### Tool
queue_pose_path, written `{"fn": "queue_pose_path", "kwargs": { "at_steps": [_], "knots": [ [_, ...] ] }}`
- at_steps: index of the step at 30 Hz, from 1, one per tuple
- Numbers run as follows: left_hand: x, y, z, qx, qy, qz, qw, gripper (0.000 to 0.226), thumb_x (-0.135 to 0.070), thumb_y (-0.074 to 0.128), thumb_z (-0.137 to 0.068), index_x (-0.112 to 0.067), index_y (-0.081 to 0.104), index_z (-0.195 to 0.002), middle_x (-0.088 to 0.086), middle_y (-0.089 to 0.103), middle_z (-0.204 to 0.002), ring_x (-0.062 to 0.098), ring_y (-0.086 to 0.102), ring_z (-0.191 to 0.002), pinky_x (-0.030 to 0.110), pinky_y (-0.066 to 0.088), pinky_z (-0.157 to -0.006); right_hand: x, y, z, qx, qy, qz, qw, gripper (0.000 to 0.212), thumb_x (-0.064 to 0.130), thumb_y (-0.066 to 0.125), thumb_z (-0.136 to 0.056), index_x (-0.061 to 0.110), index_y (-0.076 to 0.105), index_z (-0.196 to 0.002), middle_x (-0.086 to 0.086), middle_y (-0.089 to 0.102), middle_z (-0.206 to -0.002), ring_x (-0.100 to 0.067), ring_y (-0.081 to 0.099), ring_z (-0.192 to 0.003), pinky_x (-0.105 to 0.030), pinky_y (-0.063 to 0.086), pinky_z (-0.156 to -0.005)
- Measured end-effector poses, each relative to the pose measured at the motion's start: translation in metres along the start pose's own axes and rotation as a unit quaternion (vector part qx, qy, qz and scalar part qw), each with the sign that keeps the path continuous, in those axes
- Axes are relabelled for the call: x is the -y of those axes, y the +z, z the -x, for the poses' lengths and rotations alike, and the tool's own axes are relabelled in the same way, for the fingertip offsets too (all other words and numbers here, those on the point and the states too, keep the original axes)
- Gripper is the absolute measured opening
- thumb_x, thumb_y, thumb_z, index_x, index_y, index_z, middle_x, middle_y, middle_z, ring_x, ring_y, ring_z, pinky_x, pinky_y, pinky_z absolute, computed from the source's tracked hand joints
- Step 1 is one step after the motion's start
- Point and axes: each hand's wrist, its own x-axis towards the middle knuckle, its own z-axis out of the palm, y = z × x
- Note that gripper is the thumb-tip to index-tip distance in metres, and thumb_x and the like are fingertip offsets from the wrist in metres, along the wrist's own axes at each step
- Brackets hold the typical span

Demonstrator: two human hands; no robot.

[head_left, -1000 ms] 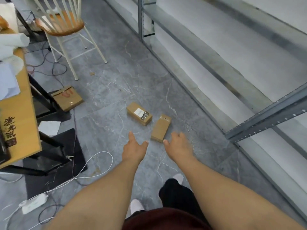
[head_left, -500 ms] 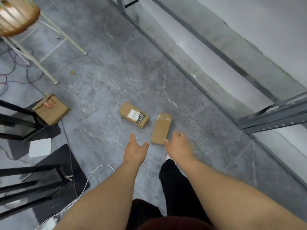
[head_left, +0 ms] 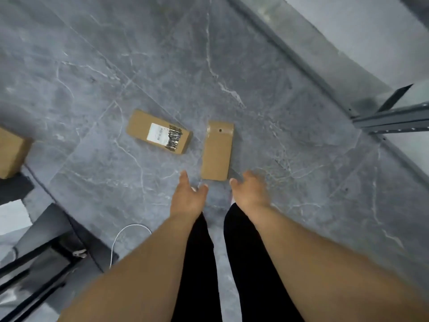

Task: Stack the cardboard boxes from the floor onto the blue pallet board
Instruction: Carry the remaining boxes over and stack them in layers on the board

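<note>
A: Cardboard, left to right: partial box (head_left: 11, 153) cut off at left edge, beside dark frame legs (head_left: 34, 263) and a white cable (head_left: 120, 240) on the grey marbled floor (head_left: 301, 182).
B: Mid-floor?
A: Labelled box (head_left: 159, 131) lying flat, plain box (head_left: 217, 151) just right of it, a gap between. Open floor all around both.
B: Label readable?
A: White sticker, barcode, scribbled over. Text too blurred.
B: Hands?
A: Left hand (head_left: 186, 198) fingers spread, empty, near plain box's near end. Right hand (head_left: 249, 191) open, empty, just beside its near right corner.
B: Right side?
A: Grey metal rack (head_left: 394, 119), well clear of the boxes.
</note>
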Motion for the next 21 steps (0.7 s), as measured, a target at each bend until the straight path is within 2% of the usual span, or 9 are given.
{"fn": "queue_pose_path", "kwargs": {
  "at_steps": [2,3,8,12,16,21],
  "knots": [
    [0.007,0.015,-0.039,0.020,-0.011,-0.016,1.000,0.074,-0.032,0.053,-0.091,-0.021,0.009,-0.150,0.005,0.040,-0.145,0.024,0.038,-0.133,0.030,0.030,-0.104,-0.005,0.018,-0.036,0.005,0.018,-0.010,1.000,0.042,0.033,0.045,-0.094,0.004,0.049,-0.123,-0.017,0.048,-0.127,-0.033,0.050,-0.113,-0.037,0.041,-0.090],
    [0.012,0.023,-0.058,0.029,-0.017,-0.023,0.999,0.074,-0.032,0.053,-0.091,-0.021,0.008,-0.150,0.006,0.034,-0.150,0.025,0.035,-0.135,0.032,0.028,-0.107,-0.008,0.028,-0.054,0.010,0.026,-0.013,1.000,0.043,0.034,0.045,-0.094,0.004,0.049,-0.124,-0.018,0.049,-0.126,-0.033,0.050,-0.113,-0.037,0.041,-0.090],
    [0.032,0.068,-0.155,0.047,-0.029,-0.043,0.998,0.075,-0.031,0.053,-0.091,-0.017,0.009,-0.150,0.007,0.027,-0.153,0.022,0.031,-0.138,0.029,0.026,-0.107,-0.019,0.082,-0.148,0.030,0.039,-0.020,0.999,0.043,0.034,0.047,-0.094,0.000,0.049,-0.121,-0.020,0.051,-0.124,-0.034,0.051,-0.113,-0.037,0.043,-0.093],
    [0.043,0.103,-0.225,0.045,-0.033,-0.051,0.997,0.074,-0.031,0.054,-0.090,-0.016,0.011,-0.149,0.007,0.031,-0.151,0.023,0.034,-0.136,0.028,0.029,-0.104,-0.025,0.120,-0.215,0.045,0.051,-0.024,0.997,0.041,0.031,0.043,-0.095,0.003,0.046,-0.126,-0.017,0.048,-0.129,-0.032,0.049,-0.116,-0.036,0.040,-0.094],
    [0.051,0.124,-0.276,0.028,-0.039,-0.077,0.996,0.071,-0.027,0.053,-0.089,-0.014,0.016,-0.148,0.009,0.039,-0.145,0.025,0.042,-0.129,0.024,0.034,-0.093,-0.030,0.147,-0.261,0.045,0.061,-0.033,0.997,0.041,0.024,0.043,-0.095,0.004,0.042,-0.130,-0.016,0.048,-0.133,-0.030,0.049,-0.120,-0.033,0.040,-0.097],
    [0.049,0.139,-0.304,0.068,-0.061,-0.082,0.992,0.062,-0.019,0.051,-0.087,-0.018,0.028,-0.144,0.005,0.047,-0.137,0.027,0.048,-0.121,0.031,0.041,-0.094,-0.032,0.159,-0.283,0.084,0.048,-0.056,0.994,0.037,0.009,0.040,-0.093,-0.001,0.041,-0.129,-0.019,0.048,-0.132,-0.030,0.048,-0.120,-0.030,0.039,-0.097]
  ]
}}
